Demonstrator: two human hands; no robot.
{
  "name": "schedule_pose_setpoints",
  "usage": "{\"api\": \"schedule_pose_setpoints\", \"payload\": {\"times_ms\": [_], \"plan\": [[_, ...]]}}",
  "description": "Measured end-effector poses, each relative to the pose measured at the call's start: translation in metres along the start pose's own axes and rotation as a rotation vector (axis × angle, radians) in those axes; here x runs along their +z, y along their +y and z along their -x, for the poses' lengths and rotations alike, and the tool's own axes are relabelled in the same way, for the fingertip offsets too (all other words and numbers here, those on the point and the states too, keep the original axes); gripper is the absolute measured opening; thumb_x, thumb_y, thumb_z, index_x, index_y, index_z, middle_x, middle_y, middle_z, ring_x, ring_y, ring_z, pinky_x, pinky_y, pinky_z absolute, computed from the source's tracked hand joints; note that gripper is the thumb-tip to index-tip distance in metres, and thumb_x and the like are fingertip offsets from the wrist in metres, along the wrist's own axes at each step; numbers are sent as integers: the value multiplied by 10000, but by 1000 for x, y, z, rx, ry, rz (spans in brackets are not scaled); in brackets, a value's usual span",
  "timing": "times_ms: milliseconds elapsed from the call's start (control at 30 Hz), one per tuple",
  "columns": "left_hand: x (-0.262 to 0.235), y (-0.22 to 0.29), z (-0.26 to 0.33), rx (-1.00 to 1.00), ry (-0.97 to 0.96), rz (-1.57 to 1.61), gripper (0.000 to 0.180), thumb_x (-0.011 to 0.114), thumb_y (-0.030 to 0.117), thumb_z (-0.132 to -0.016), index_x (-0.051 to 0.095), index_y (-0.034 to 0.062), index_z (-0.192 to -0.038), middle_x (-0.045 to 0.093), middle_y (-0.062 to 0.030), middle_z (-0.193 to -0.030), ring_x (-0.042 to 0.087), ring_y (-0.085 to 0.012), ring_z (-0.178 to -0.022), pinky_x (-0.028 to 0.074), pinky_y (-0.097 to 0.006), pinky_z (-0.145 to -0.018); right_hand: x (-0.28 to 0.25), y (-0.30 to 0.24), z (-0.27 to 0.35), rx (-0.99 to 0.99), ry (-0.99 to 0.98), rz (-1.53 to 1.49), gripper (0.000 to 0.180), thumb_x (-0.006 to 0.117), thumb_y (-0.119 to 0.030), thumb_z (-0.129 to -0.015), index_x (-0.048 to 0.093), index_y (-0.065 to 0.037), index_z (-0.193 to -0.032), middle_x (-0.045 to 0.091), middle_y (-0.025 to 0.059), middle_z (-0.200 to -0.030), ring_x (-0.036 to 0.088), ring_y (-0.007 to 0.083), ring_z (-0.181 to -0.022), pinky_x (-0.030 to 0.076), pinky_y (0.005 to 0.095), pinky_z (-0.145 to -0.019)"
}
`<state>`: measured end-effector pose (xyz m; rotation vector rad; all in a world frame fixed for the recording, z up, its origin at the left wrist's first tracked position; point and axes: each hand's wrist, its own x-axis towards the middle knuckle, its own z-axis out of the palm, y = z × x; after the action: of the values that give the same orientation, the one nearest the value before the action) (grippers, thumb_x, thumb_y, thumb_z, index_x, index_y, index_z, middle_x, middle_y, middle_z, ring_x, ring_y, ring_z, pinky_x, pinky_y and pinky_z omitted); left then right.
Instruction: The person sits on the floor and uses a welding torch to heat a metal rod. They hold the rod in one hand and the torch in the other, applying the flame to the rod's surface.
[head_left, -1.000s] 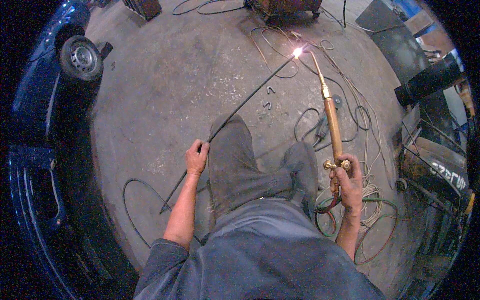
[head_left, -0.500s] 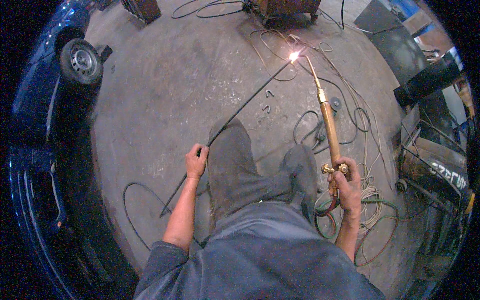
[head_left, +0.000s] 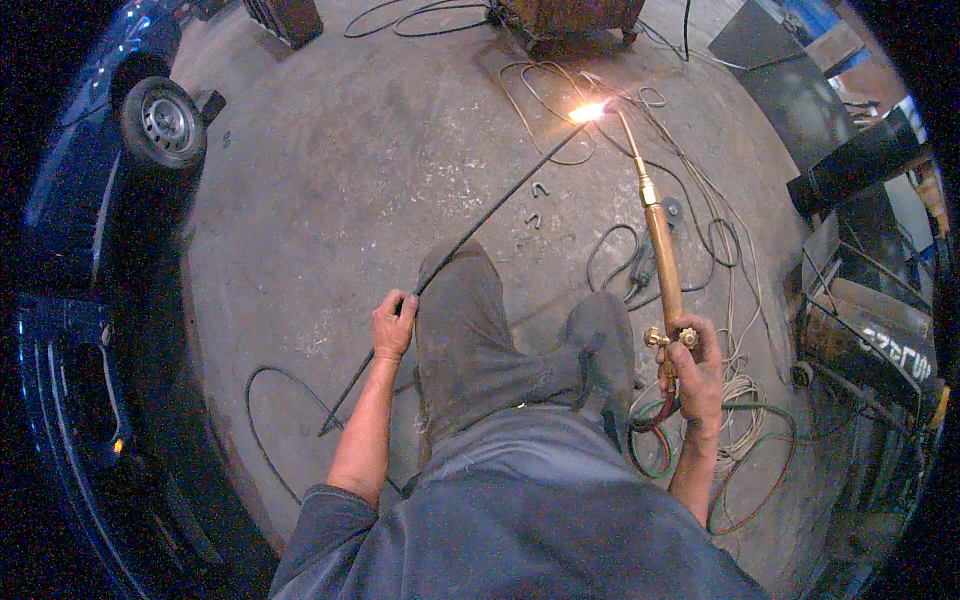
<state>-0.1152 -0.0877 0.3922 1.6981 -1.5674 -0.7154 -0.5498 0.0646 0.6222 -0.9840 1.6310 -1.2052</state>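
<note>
My left hand (head_left: 396, 322) is closed round a long dark metal rod (head_left: 490, 207), which slants from the floor at lower left across my left knee to the upper middle. In my right hand (head_left: 696, 372) is a brass gas torch (head_left: 660, 245), gripped near its valve knobs (head_left: 672, 338). The torch's bent tip points at the rod's far end, where a bright flame (head_left: 590, 112) hides the exact end of the rod. Red and green hoses (head_left: 655, 425) run from the torch's base past my right wrist.
Two small bent metal hooks (head_left: 537, 204) lie on the concrete floor. An angle grinder (head_left: 641, 265) and loose cables (head_left: 725, 240) are beyond my right knee. A blue vehicle (head_left: 70, 230) and a wheel (head_left: 163, 122) stand at left. Metal scrap and a dark cylinder (head_left: 868, 335) crowd the right.
The flame at the rod's end looks longer and more orange, stretching left. The torch has shifted very slightly; both hands keep their grips. An orange light on the blue vehicle looks brighter.
</note>
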Motion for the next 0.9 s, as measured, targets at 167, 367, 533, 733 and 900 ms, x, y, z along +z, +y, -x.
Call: {"api": "schedule_pose_setpoints", "payload": {"times_ms": [167, 367, 533, 733, 900], "plan": [[-1, 4, -1, 22, 10, -14, 320, 693, 361, -921, 662, 43, -932, 659, -191, -832, 665, -366, -759, 517, -408, -717, -4, 3, -1, 11, -1, 6, 354, 683, -265, -973, 538, -119, -1261, 628, 53, -815, 565, 109, -537, 458, 245, -461], [-1, -4, -1, 2, 6, -29, 313, 701, 345, -915, 662, 36, -936, 662, -207, -849, 672, -393, -788, 515, -420, -716, -3, 4, -1, 28, -16, -14, 354, 682, -264, -975, 534, -121, -1263, 624, 52, -822, 565, 107, -541, 457, 243, -463], [0, -2, 1, 4, 10, -8, 317, 697, 347, -914, 659, 33, -937, 654, -219, -852, 663, -406, -788, 512, -426, -714, -1, 0, 0, 29, -7, -19, 335, 674, -262, -973, 542, -125, -1249, 624, 51, -819, 563, 107, -544, 456, 246, -465], [-1, 1, 4, 8, 15, -7, 329, 688, 359, -923, 656, 32, -934, 651, -215, -847, 655, -398, -774, 508, -419, -711, 3, -2, 0, -2, 14, 20, 317, 665, -260, -970, 552, -118, -1230, 620, 47, -806, 561, 102, -550, 450, 246, -466], [1, 0, 4, 25, 25, 18, 335, 691, 360, -925, 651, 27, -930, 644, -211, -832, 649, -371, -751, 503, -414, -704, 3, 1, -1, 5, 18, 7, 334, 676, -255, -965, 551, -115, -1241, 626, 50, -804, 565, 100, -556, 453, 243, -466]]}}
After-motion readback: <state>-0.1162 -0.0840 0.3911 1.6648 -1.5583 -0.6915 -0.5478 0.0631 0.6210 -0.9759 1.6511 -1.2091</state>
